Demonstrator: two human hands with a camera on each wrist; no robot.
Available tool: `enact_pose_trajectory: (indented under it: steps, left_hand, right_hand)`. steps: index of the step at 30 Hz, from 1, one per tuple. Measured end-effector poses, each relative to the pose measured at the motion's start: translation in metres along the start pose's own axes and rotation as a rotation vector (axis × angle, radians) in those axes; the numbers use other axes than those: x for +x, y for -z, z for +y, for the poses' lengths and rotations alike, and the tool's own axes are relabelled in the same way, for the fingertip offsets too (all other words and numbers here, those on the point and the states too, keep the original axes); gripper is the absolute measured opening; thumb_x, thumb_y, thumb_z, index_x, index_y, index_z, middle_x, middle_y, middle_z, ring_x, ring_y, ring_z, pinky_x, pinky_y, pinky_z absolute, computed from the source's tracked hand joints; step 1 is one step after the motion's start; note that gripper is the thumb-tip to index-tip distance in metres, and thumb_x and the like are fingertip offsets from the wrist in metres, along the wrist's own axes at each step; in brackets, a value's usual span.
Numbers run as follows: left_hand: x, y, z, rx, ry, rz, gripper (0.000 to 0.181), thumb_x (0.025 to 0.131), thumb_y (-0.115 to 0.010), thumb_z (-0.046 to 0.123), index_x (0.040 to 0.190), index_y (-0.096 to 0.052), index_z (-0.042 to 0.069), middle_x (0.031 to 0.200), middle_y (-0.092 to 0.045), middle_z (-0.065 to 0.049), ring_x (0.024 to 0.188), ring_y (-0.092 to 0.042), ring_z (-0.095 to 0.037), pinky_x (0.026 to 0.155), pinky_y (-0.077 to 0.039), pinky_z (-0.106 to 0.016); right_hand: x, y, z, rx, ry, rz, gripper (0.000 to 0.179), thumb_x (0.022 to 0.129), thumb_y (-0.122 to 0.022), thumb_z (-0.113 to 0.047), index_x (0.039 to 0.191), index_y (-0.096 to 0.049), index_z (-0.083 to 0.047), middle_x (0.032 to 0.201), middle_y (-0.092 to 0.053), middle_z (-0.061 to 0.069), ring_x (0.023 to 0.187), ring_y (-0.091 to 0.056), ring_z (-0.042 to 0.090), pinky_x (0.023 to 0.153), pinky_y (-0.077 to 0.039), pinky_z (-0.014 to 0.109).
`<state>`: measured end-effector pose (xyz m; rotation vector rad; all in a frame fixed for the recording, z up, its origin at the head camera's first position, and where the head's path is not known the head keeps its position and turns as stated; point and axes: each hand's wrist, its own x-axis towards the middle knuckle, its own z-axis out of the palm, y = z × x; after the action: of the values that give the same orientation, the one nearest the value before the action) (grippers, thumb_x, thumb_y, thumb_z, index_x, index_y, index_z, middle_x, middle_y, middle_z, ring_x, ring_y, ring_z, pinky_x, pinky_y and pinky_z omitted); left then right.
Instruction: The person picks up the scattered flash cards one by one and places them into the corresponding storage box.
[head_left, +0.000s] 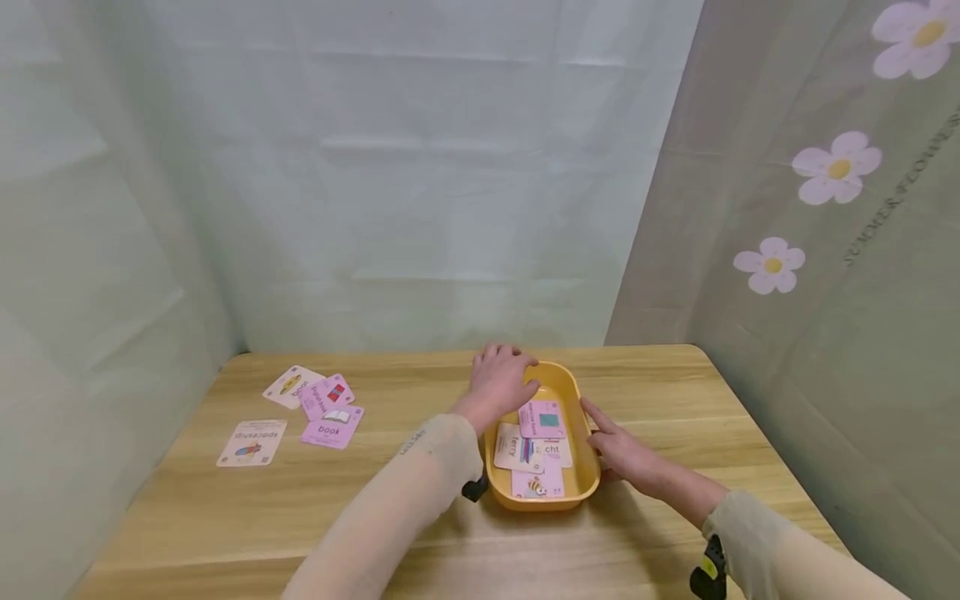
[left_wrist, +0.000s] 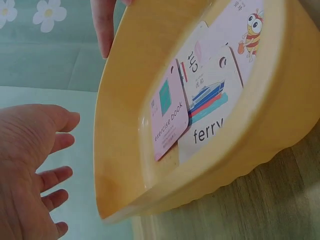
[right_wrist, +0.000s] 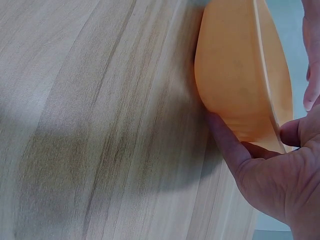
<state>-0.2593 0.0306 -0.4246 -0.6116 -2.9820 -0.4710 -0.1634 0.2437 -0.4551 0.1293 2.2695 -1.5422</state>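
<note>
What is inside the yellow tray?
An exercise book card, a ferry card, a bee card and a "cht" card whose first letters are covered. Anything underneath is hidden.

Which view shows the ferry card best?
Left wrist: the ferry card appears largest, word and printed ship clear, though the yellow tray hides part of it. Head shows it small, lying in the tray; right wrist shows none of it.

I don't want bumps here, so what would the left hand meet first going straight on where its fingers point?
Most likely the yellow tub: the left wrist view shows the left hand pointing towards it across a gap. Depth is unclear, so the hand might pass above its edge.
</note>
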Motion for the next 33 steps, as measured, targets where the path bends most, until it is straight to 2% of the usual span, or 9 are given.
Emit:
enact_pose_trajectory:
  steps: [5,11,17,26,33]
  left_hand:
    - [-0.002,0.004,-0.002,-0.011,-0.050,0.000,0.046,0.101,-0.061,0.046,0.144,-0.060,0.030,0.154,-0.046,-0.004,0.143,-0.034,-0.034,0.120,-0.019,-0.056]
    - [-0.002,0.011,-0.003,-0.027,-0.069,-0.013,0.055,0.100,-0.060,0.050,0.151,-0.052,0.030,0.160,-0.040,-0.005,0.147,-0.029,-0.035,0.120,-0.012,-0.061]
    - [-0.006,0.020,-0.006,-0.049,-0.091,-0.013,0.058,0.100,-0.059,0.054,0.152,-0.051,0.030,0.162,-0.037,-0.007,0.148,-0.029,-0.037,0.120,-0.012,-0.062]
    - [-0.015,0.031,-0.017,-0.119,-0.118,0.006,0.057,0.100,-0.061,0.052,0.152,-0.051,0.030,0.163,-0.034,-0.009,0.148,-0.028,-0.037,0.119,-0.017,-0.059]
    - [-0.022,0.038,-0.030,-0.152,-0.119,0.013,0.057,0.100,-0.062,0.049,0.152,-0.051,0.029,0.163,-0.033,-0.010,0.148,-0.027,-0.038,0.120,-0.015,-0.059]
  right_hand:
    - [0.001,0.001,0.000,0.003,0.004,-0.004,0.072,0.101,-0.041,-0.009,0.166,-0.012,-0.022,0.164,-0.017,0.030,0.130,-0.049,0.044,0.086,-0.056,0.057]
    - [-0.001,0.003,-0.001,0.023,0.008,-0.030,0.072,0.102,-0.040,-0.009,0.166,-0.010,-0.021,0.163,-0.018,0.030,0.131,-0.049,0.044,0.087,-0.055,0.057]
    - [-0.001,0.002,-0.001,0.030,0.013,-0.043,0.072,0.102,-0.040,-0.009,0.166,-0.009,-0.021,0.159,-0.025,0.034,0.132,-0.047,0.045,0.089,-0.055,0.058]
    - [-0.001,0.002,-0.001,0.001,0.005,-0.031,0.072,0.102,-0.042,-0.010,0.166,-0.010,-0.023,0.167,-0.009,0.027,0.131,-0.048,0.044,0.090,-0.053,0.060]
    - [-0.001,0.003,-0.001,-0.006,0.005,-0.027,0.072,0.102,-0.042,-0.010,0.166,-0.011,-0.024,0.167,-0.007,0.025,0.128,-0.050,0.042,0.091,-0.053,0.059]
